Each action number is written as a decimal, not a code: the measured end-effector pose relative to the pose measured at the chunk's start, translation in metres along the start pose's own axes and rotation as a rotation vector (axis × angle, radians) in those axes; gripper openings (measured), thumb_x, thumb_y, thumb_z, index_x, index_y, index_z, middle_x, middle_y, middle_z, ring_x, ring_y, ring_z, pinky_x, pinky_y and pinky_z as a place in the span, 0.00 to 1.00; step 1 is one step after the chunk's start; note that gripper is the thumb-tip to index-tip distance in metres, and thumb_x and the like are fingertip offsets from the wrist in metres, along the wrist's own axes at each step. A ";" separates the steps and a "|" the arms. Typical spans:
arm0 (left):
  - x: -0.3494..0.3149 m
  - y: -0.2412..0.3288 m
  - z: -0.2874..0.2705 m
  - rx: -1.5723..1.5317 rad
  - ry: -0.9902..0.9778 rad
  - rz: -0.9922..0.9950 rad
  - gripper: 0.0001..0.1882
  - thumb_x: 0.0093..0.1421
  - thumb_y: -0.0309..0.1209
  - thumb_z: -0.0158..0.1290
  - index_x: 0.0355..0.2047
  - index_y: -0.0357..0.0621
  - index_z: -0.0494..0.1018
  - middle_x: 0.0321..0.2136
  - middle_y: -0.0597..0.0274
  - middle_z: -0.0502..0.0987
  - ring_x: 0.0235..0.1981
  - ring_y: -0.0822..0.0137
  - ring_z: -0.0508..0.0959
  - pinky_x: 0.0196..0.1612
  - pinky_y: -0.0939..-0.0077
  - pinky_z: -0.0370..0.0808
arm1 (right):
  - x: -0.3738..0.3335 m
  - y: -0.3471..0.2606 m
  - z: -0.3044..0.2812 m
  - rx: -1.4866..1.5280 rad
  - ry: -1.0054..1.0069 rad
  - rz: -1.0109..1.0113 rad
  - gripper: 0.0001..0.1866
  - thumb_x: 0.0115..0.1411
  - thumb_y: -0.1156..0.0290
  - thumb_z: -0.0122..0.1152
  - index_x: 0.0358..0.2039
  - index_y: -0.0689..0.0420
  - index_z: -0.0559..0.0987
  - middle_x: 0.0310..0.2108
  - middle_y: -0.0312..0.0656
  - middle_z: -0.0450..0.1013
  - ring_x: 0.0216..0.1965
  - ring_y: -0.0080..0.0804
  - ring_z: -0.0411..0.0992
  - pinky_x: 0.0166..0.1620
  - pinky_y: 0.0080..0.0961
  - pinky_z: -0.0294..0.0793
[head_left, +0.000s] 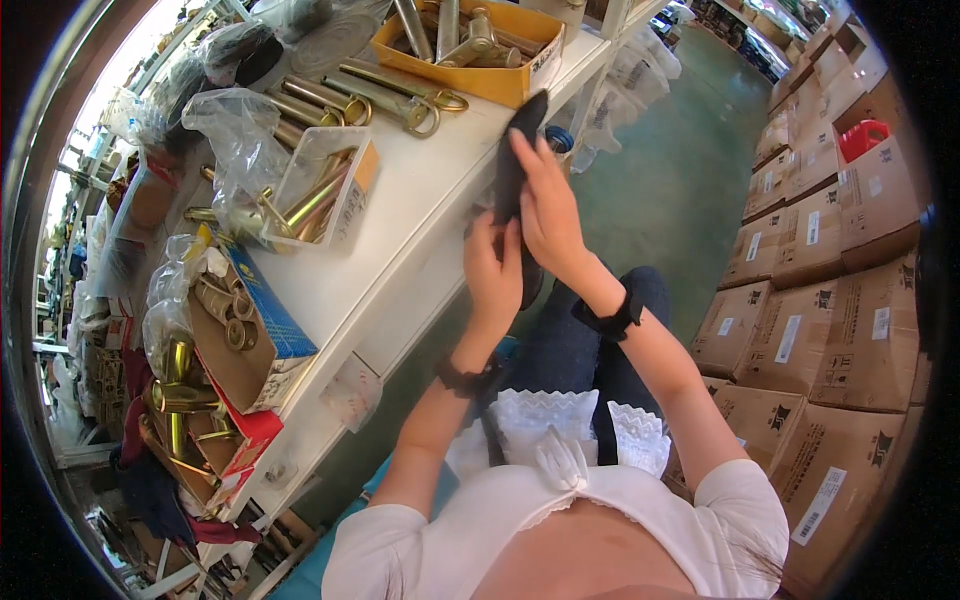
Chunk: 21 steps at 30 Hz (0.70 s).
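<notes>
Both my hands are on a long, dark black item [522,150] held up beside the table edge; its exact kind is not clear. My left hand [493,265] grips its lower part, thumb and fingers closed together. My right hand [552,215] presses along its right side with the fingers stretched upward over it. Part of the item is hidden behind my fingers. Another dark shape [532,287] shows just below my hands, partly covered. Each wrist has a black band.
The white table [330,290] at left bears a yellow box of metal pins [543,72], ringed pins [390,105], a clear bin [350,205] and a cardboard box of metal parts [255,365]. Stacked cartons [800,330] line the right, beyond the green floor [680,170].
</notes>
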<state>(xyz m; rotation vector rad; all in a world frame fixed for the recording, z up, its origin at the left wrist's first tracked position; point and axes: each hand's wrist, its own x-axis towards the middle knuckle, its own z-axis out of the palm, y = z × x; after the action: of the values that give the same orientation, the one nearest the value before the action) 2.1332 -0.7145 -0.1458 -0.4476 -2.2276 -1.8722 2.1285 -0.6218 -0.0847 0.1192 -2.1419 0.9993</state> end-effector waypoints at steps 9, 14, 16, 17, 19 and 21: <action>-0.002 -0.018 -0.005 -0.052 0.038 0.059 0.21 0.51 0.23 0.51 0.46 0.33 0.62 0.41 0.50 0.69 0.42 0.59 0.70 0.44 0.71 0.65 | 0.039 -0.007 0.021 0.119 -0.560 -0.274 0.27 0.40 0.80 0.44 0.46 0.58 0.67 0.43 0.50 0.65 0.47 0.48 0.62 0.50 0.36 0.62; -0.009 -0.015 -0.006 -0.079 0.012 -0.007 0.19 0.52 0.25 0.52 0.45 0.32 0.64 0.37 0.52 0.72 0.39 0.62 0.72 0.42 0.73 0.67 | 0.028 -0.001 0.018 0.034 -0.466 -0.345 0.25 0.45 0.69 0.54 0.47 0.56 0.67 0.46 0.50 0.65 0.48 0.46 0.63 0.51 0.36 0.62; -0.007 -0.009 -0.005 -0.175 -0.024 -0.204 0.19 0.52 0.27 0.54 0.44 0.33 0.64 0.28 0.58 0.72 0.30 0.69 0.72 0.36 0.78 0.68 | 0.035 0.014 0.008 -0.091 -0.422 -0.236 0.25 0.48 0.60 0.57 0.47 0.55 0.68 0.48 0.48 0.64 0.50 0.44 0.62 0.52 0.35 0.62; -0.005 -0.019 -0.002 -0.063 0.032 -0.130 0.21 0.52 0.30 0.55 0.43 0.33 0.65 0.21 0.63 0.71 0.22 0.74 0.70 0.28 0.81 0.67 | 0.040 0.019 0.002 -0.139 -0.406 -0.201 0.25 0.49 0.60 0.56 0.47 0.55 0.67 0.49 0.46 0.64 0.50 0.44 0.62 0.51 0.34 0.62; -0.001 -0.025 0.012 -0.101 -0.011 -0.188 0.21 0.52 0.31 0.56 0.43 0.33 0.64 0.21 0.63 0.71 0.21 0.74 0.70 0.27 0.80 0.67 | 0.046 0.032 -0.011 -0.231 -0.346 -0.173 0.24 0.49 0.59 0.56 0.46 0.55 0.68 0.48 0.45 0.65 0.49 0.43 0.63 0.50 0.33 0.64; 0.005 -0.026 0.021 -0.119 -0.078 -0.217 0.24 0.51 0.33 0.56 0.45 0.33 0.63 0.19 0.63 0.70 0.19 0.72 0.69 0.24 0.78 0.67 | 0.046 0.035 -0.010 -0.280 -0.298 -0.202 0.23 0.49 0.59 0.57 0.45 0.56 0.69 0.47 0.45 0.66 0.48 0.42 0.64 0.49 0.32 0.65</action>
<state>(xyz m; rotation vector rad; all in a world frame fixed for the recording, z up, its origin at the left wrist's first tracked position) 2.1201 -0.6973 -0.1719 -0.3128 -2.3048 -2.1388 2.0887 -0.5811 -0.0718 0.3594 -2.4592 0.5857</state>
